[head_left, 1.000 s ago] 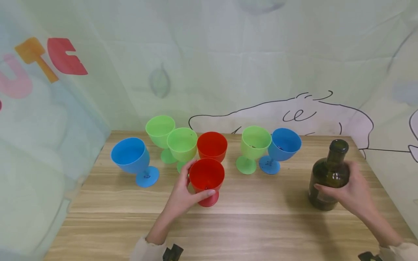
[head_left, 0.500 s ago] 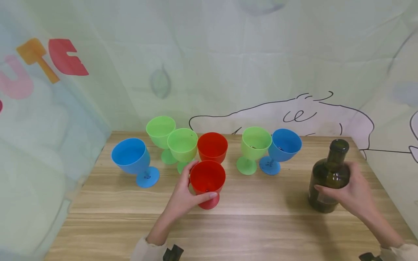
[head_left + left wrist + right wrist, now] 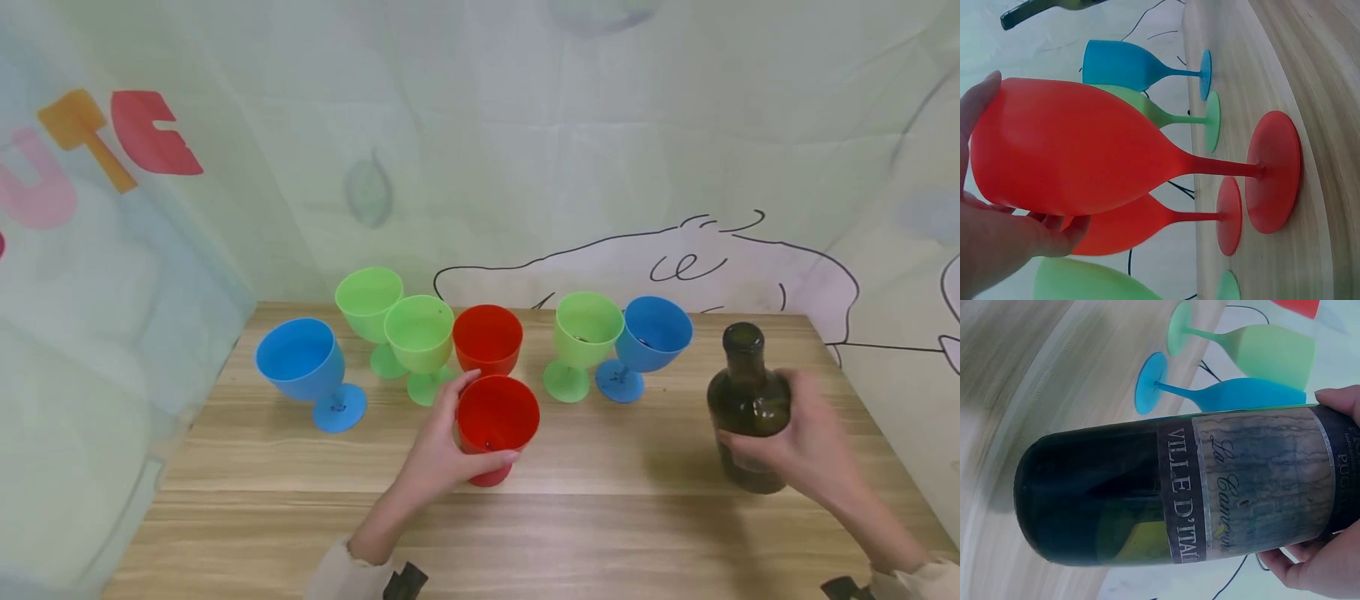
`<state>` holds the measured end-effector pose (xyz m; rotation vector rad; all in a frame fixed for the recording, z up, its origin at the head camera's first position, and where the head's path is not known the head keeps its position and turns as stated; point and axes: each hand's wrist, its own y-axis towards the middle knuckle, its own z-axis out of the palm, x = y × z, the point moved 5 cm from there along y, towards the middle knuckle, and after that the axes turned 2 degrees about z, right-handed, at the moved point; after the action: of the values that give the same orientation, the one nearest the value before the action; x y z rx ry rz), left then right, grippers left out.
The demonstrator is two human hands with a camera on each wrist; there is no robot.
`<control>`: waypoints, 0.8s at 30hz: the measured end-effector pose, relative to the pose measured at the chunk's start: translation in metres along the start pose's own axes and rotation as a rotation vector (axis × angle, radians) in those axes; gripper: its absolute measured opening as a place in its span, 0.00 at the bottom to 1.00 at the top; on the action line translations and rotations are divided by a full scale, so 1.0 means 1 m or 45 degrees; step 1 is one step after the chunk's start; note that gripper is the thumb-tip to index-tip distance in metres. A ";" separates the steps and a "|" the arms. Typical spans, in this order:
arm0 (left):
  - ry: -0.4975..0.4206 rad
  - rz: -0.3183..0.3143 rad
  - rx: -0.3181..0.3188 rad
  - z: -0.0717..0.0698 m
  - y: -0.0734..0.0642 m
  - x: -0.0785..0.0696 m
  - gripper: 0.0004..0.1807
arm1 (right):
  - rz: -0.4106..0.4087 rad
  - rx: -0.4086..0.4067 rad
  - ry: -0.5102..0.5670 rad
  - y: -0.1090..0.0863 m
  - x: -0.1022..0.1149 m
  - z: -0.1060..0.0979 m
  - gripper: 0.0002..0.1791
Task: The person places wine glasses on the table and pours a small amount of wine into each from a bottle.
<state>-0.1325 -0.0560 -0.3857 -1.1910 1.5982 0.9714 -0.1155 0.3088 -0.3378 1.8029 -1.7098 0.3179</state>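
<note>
Head view: both grasps look done, though the work overall seems early.
The left hand (image 3: 437, 451) curls its fingers round a red goblet (image 3: 498, 417), front centre; the right hand (image 3: 813, 454) has its fingers round a green wine bottle (image 3: 750, 404), tipped slightly, well apart. Six other goblets (image 3: 296, 358) stand unheld on the table (image 3: 600, 542).

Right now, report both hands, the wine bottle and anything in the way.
Left hand gripping red goblet by its bowl. Right hand gripping green wine bottle. Second red goblet close behind the first; no goblet between hands.
</note>
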 end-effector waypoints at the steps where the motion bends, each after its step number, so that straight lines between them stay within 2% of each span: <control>1: 0.013 0.017 0.008 0.002 0.001 -0.002 0.48 | -0.016 -0.003 -0.004 0.000 0.002 0.000 0.46; 6: 0.046 0.103 0.065 0.016 0.004 -0.013 0.48 | -0.174 -0.050 -0.044 0.000 0.017 0.003 0.42; 10: 0.062 0.128 0.112 0.026 0.005 -0.020 0.49 | -0.285 -0.069 -0.124 -0.001 0.027 0.007 0.41; 18: 0.076 0.157 0.160 0.036 0.007 -0.030 0.48 | -0.371 -0.072 -0.282 -0.005 0.041 0.013 0.40; 24: 0.132 0.174 0.184 0.041 0.008 -0.034 0.47 | -0.465 -0.075 -0.432 -0.008 0.052 0.017 0.43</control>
<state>-0.1271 -0.0066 -0.3652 -1.0584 1.8204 0.8748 -0.1055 0.2562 -0.3234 2.1673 -1.5373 -0.2012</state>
